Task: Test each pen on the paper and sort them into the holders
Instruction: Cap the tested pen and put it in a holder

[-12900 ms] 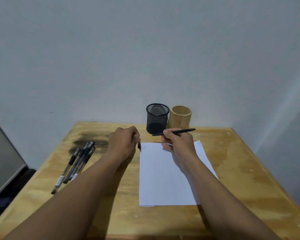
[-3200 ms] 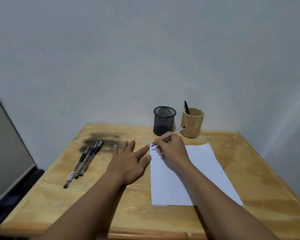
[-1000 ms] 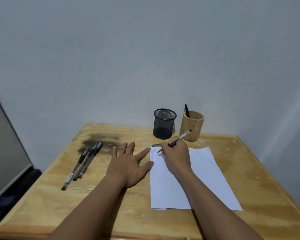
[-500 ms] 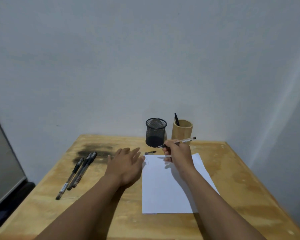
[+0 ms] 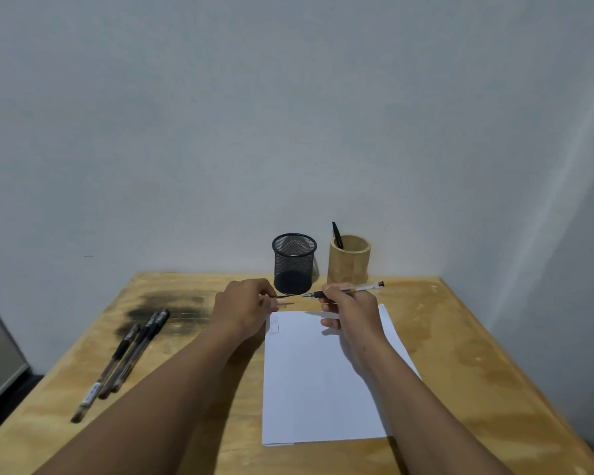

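The right hand (image 5: 348, 305) gripped a clear-barrelled pen (image 5: 350, 289) near its tip end, barrel roughly level, nib pointing left, lifted off the paper (image 5: 323, 378). The left hand (image 5: 246, 305) was curled, fingers pinched on what looked like the pen's cap (image 5: 283, 297), just above the worktop (image 5: 460, 354) beside the sheet's top-left corner. Tip and cap sat near each other, not touching.

My read: recapping was the step in hand, before dropping the pen in a holder. To do it well, bring cap and nib onto one line, w/ the right hand steady and the left sliding the cap on straight until it seats; a skewed push could smear ink on the fingers or bend the nib.

Faint scribbles (image 5: 274, 326) sat at the sheet's top-left. Behind the hands stood a black mesh holder (image 5: 294, 264) and, just beside it, a bamboo holder (image 5: 348, 260) w/ one black pen (image 5: 336, 234) poking out. Well to the left lay the untested pens (image 5: 127, 358) in a bunch, approx. three or four.

Hard to tell: whether the scribble showed real ink, so which holder suited this pen was unclear. The cap was mostly hidden by fingers. The mesh holder's contents couldn't be made out through the mesh. Exact pen count in the bunch was uncertain, since they overlapped.
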{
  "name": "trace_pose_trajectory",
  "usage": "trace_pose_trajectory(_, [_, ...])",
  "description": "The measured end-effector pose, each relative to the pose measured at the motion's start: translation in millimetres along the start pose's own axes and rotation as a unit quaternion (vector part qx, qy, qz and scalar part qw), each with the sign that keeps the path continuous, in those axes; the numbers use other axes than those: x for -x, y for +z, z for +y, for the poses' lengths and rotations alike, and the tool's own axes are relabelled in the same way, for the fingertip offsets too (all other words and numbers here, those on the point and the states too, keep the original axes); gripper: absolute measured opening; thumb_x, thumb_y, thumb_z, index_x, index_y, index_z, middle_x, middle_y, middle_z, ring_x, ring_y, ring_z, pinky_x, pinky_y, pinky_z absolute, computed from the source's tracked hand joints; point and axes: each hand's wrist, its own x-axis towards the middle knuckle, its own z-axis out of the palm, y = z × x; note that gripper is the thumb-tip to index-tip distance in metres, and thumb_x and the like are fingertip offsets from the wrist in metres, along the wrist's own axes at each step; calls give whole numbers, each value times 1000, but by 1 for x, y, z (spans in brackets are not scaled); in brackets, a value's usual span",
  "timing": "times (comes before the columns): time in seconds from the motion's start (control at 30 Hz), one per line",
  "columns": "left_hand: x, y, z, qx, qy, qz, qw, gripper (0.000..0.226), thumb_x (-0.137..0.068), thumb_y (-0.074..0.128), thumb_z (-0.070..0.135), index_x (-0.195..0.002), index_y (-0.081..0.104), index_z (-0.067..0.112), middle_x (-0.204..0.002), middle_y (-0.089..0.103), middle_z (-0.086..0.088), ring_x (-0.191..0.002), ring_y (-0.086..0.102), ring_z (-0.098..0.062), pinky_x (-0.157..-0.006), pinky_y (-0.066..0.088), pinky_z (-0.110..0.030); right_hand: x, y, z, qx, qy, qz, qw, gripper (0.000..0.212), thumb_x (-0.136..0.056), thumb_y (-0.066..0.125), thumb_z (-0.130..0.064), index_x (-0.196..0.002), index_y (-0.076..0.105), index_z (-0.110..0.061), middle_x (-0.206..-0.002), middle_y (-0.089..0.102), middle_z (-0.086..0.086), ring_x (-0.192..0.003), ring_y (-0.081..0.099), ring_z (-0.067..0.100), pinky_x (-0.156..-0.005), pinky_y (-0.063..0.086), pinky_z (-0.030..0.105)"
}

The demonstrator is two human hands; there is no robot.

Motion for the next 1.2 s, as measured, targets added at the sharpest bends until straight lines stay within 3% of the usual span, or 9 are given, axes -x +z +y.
trace_pose_trajectory(0.1, [6,-9,3,130,9,11,991,6,-89,67,26,-85,66,30,-86,71,14,-89,65,-13,-77,53,-33,2,-1,-5,-20,-10,-3,1000,14,-90,72,-19,-94,75,-6,-74,68,5,-63,61,18,-62,56,36])
trace_pose_trajectory(0.2, [14,-26,16,227,15,5,974,7,-87,72,18,-84,70,24,-83,74,2,-84,68,-13,-67,47,-17,7,1,-13,-49,-20,-10,999,9,-89,74,-16,-92,74,-7,-74,69,2,-69,64,14,-60,56,31])
trace_pose_trajectory(0.27, [20,-36,24,261,23,-4,965,7,-86,74,17,-84,71,23,-83,75,-2,-82,68,-15,-66,45,-16,11,2,-20,-65,-24,-19,997,8,-88,75,-14,-93,73,-8,-78,73,1,-73,68,10,-63,57,28])
trace_pose_trajectory(0.43, [32,-52,38,276,51,-16,960,5,-85,75,19,-85,73,23,-82,76,0,-80,68,-13,-72,47,-26,23,-1,-34,-50,-33,-67,996,10,-89,74,-14,-97,71,-9,-91,77,4,-86,72,13,-73,59,32])
trace_pose_trajectory(0.6, [39,-59,52,336,52,-30,940,4,-87,74,20,-86,75,24,-85,77,0,-86,72,-18,-81,52,-33,33,-9,-46,-74,-19,-105,992,13,-89,74,-11,-101,71,-5,-85,76,4,-84,74,14,-74,60,31])
trace_pose_trajectory(0.87, [52,-61,75,416,36,-18,908,9,-89,71,8,-88,76,16,-81,77,-4,-72,67,-5,-69,48,-13,36,-19,-55,-135,2,-117,984,10,-89,72,-2,-98,68,0,-74,75,5,-80,72,20,-86,61,35])
trace_pose_trajectory(1.1, [54,-51,74,410,12,-27,911,6,-92,67,10,-91,72,12,-71,69,3,-61,58,0,-60,43,-10,35,-23,-48,-91,7,-126,988,15,-88,75,-8,-102,71,-2,-81,76,5,-87,73,19,-85,61,38])
trace_pose_trajectory(1.2, [54,-51,71,402,4,-19,916,7,-94,64,13,-94,71,14,-78,70,1,-60,56,2,-59,41,-13,35,-23,-50,-88,1,-126,988,18,-87,76,-9,-104,71,-4,-87,77,7,-90,74,19,-88,60,41])
